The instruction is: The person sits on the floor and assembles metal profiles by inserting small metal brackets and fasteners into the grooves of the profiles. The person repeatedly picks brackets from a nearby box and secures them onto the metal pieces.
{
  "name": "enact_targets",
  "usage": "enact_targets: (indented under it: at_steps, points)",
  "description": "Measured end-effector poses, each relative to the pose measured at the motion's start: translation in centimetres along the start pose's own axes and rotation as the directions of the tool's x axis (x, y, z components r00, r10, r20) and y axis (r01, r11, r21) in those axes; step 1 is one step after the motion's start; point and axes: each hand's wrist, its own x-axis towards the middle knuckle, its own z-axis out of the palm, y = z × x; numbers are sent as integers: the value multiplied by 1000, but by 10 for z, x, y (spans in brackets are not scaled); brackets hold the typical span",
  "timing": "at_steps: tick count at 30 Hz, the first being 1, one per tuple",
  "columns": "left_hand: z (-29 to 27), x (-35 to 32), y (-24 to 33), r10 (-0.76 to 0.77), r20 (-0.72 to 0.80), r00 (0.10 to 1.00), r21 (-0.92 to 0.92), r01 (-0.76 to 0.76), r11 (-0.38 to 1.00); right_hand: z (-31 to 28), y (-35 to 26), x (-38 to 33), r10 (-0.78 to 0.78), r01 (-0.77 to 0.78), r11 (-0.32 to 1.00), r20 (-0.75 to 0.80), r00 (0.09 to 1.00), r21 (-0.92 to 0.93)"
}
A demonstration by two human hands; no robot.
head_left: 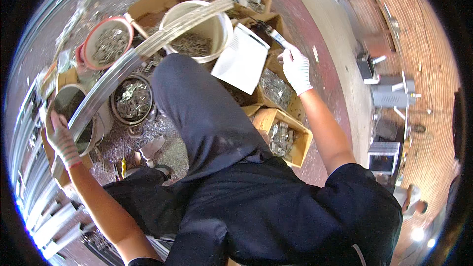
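My left hand (60,135), in a striped knit glove, is closed on the near-left end of a bundle of long metal profiles (112,75). The bundle slants up past my raised knee, and its far end lies over a large cream bucket (229,32). Out to the right, my gloved right hand (295,69) closes round a slim white-and-dark tool (277,37); blur hides its exact kind. Between this hand and the bucket, a white sheet (241,58) lies tilted over the boxes.
A red-rimmed bucket (87,55) and a round pot (113,99) hold small metal parts. Cardboard boxes (306,143) of parts stand near my right arm. Long metal bars (37,192) lie at the left. A person (410,199) is far off at the right.
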Motion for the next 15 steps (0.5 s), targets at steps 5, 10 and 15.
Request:
enact_targets:
  at_steps: [5,10,15]
  points:
    - [-5,-26,-33,-61,11,998,83,60,995,-27,133,-102,253,-212,921,89,963,-327]
    - [-27,-56,-39,186,-37,982,306,-166,937,-29,216,-200,673,-512,727,327,664,-457]
    - [-70,-92,-15,99,-137,986,362,-43,931,-17,253,-246,774,-630,632,325,544,-452]
